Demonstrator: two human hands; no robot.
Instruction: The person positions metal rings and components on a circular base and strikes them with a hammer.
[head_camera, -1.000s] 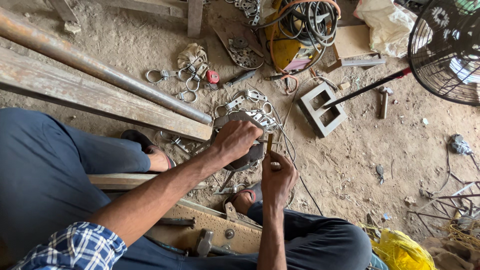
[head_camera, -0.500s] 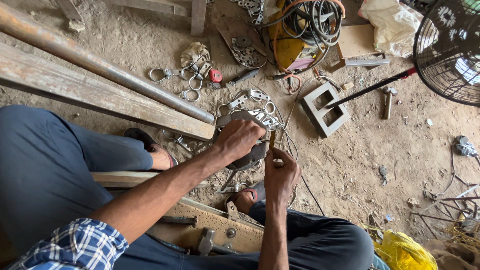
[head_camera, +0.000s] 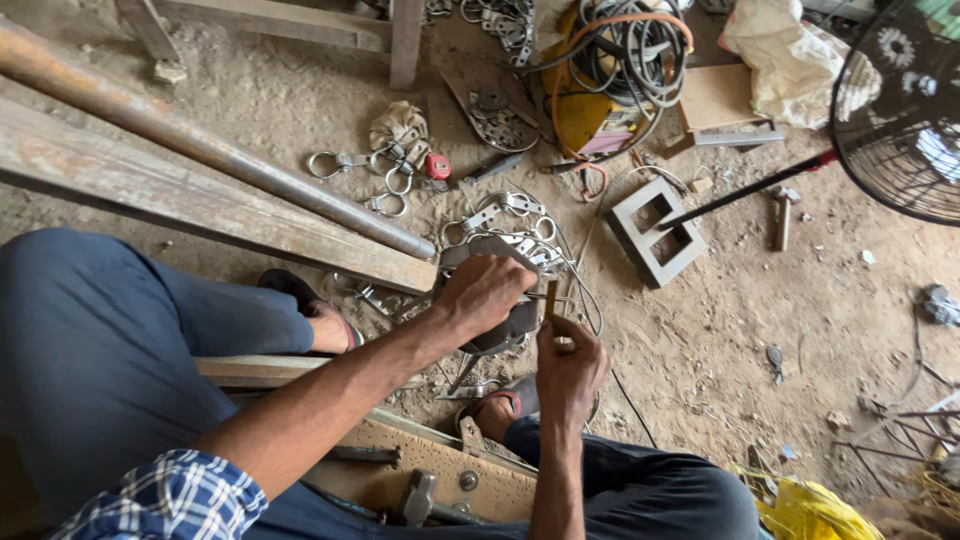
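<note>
Slippage threatens: left hand (head_camera: 487, 293) clamps grey metal plate (head_camera: 500, 325); right hand (head_camera: 568, 365), just beside, pinches thin yellowish rod (head_camera: 550, 298) near fingers.

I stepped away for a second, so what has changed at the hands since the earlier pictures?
Very little. The left hand still presses on the grey metal piece, and the right hand still holds the thin rod upright beside it. Only the camera view has shifted slightly. The metal rings lie unmoved.
</note>
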